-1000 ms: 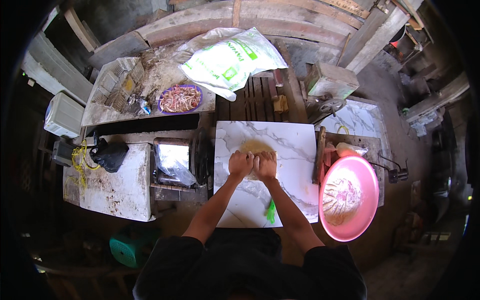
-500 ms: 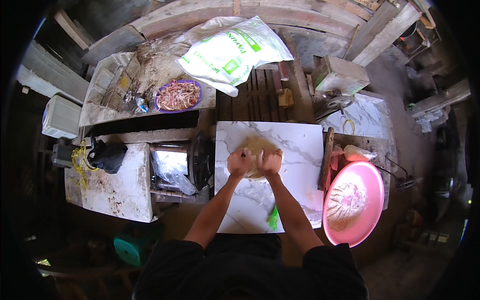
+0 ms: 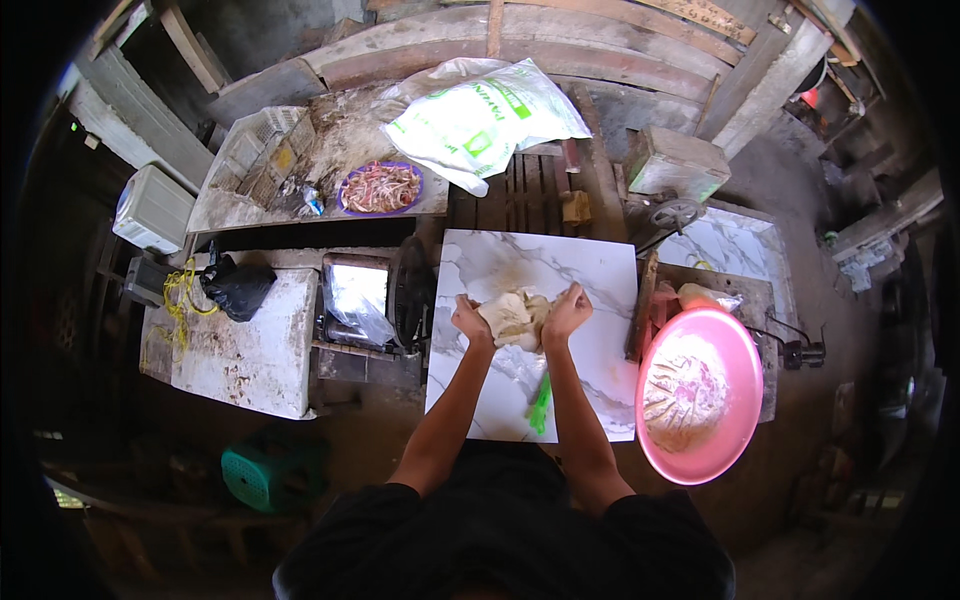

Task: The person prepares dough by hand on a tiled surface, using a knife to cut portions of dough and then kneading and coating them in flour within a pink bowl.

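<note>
A lump of pale dough (image 3: 515, 320), folded and uneven, lies on a white marble-patterned board (image 3: 605, 350) in front of me. My left hand (image 3: 470, 318) is curled into a fist against the dough's left edge. On the opposite side, my right hand (image 3: 567, 311) is likewise a fist, its inner side touching the dough. A bright green object (image 3: 541, 405) of unclear kind rests near the board's front edge, between my forearms. Pale flour dust marks the board just beyond the dough.
At the right stands a tilted pink basin (image 3: 745, 400) containing pale flour. A wooden stick (image 3: 645, 305) lies along the board's right edge. Behind are a white sack (image 3: 480, 125) and a purple-rimmed tray (image 3: 345, 205) of reddish pieces. A black machine (image 3: 408, 290) sits at left, a green stool (image 3: 260, 470) below.
My fists have moved apart from on top of the dough to its two sides. The flattened dough now looks folded and bunched up. My view has shifted slightly.
</note>
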Tool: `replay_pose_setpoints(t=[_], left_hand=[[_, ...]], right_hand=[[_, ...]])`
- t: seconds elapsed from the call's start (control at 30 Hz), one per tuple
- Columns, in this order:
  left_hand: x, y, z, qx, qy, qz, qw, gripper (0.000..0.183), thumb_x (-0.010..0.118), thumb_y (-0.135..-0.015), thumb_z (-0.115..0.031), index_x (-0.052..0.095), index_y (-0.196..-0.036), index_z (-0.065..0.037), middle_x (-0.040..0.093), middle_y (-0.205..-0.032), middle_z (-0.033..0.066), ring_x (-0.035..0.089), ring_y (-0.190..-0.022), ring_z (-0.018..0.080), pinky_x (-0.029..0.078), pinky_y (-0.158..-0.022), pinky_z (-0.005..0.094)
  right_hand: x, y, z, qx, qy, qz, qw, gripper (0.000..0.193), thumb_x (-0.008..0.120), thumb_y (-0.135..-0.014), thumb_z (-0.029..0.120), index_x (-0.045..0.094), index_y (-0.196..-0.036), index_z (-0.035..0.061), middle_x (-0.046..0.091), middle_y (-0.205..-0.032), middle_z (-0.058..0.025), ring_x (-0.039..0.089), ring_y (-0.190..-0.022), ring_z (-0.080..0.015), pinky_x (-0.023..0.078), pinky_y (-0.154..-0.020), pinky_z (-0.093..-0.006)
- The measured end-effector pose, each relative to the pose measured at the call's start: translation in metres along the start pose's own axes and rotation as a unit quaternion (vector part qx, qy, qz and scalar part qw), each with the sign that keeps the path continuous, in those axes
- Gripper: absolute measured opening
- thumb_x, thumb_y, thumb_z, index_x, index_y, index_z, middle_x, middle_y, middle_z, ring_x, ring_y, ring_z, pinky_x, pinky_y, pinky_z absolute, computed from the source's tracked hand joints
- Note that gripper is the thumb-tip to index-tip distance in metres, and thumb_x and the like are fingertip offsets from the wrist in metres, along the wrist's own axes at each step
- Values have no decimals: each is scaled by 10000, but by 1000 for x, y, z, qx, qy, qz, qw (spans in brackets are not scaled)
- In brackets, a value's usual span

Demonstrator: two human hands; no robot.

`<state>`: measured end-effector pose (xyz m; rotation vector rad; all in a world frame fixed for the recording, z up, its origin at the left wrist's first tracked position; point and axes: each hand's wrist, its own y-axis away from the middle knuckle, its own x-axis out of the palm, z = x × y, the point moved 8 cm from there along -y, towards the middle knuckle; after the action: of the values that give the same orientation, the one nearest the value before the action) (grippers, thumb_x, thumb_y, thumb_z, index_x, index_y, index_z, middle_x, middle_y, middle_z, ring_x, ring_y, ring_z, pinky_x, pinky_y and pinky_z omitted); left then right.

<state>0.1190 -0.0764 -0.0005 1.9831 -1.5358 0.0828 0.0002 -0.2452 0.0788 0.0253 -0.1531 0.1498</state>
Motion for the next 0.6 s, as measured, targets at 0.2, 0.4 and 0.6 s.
replay_pose_setpoints(t=[0.2, 0.4, 0.6], left_hand=[[26, 1, 4, 111, -188, 238, 946, 276, 443, -834, -260, 537, -774, -8, 538, -707, 98, 500, -661, 227, 399, -624, 327], [47, 39, -16, 340, -423, 275, 794, 243, 576, -735, -242, 558, -856, -32, 546, -845, 164, 498, -833, 335, 392, -753, 393], [10, 9, -24, 206, -416, 236, 854, 162, 571, -715, -127, 548, -801, 9, 572, -698, 142, 553, -623, 224, 441, -601, 311]], right_hand=[[14, -2, -9, -126, 231, 91, 961, 325, 447, -826, 215, 438, -602, -21, 337, -471, -118, 324, -446, -151, 307, -460, -320], [20, 15, -13, -218, 213, 218, 927, 208, 492, -782, 211, 523, -786, 5, 518, -720, -169, 515, -650, -301, 402, -604, -382], [48, 67, 3, -291, 198, 373, 858, 246, 579, -735, 191, 540, -929, 45, 486, -1020, -126, 431, -986, -288, 353, -828, -383]])
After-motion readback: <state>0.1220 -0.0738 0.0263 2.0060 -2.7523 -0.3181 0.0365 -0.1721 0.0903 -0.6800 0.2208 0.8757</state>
